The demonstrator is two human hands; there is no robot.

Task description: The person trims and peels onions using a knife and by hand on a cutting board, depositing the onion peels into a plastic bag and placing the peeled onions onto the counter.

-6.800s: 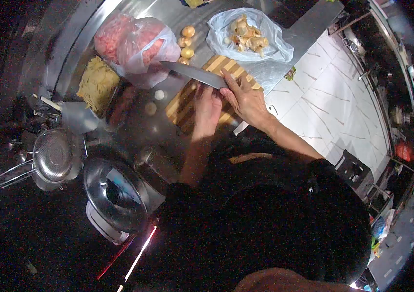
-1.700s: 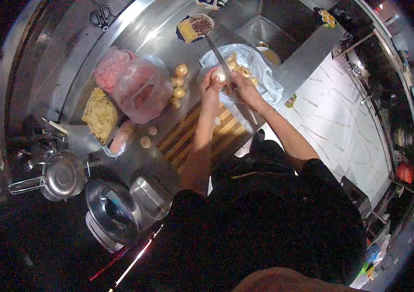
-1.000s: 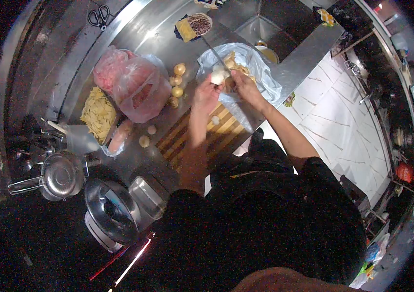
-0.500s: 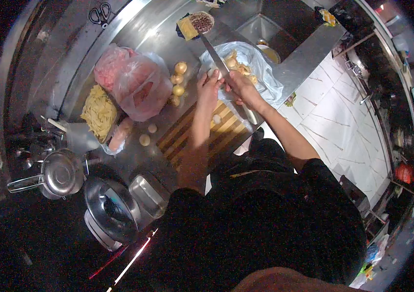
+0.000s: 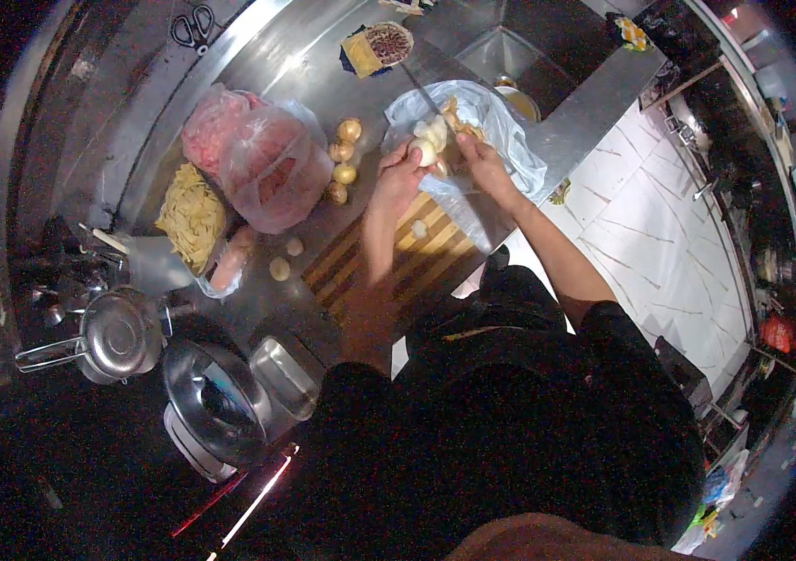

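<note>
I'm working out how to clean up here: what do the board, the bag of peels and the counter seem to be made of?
Board: probably wood or bamboo, fairly dull, with alternating light and dark stripes.
Bag: likely thin plastic, whitish with a slight sheen, creased and partly see-through.
Counter: likely stainless steel, smooth, grey and reflective, with bright glare.

A kitchen is shown by the metal surface (image 5: 318, 89), where onions (image 5: 343, 151) and a cutting board (image 5: 440, 257) are laid. A strainer (image 5: 120, 332) is seen nearby.
</note>
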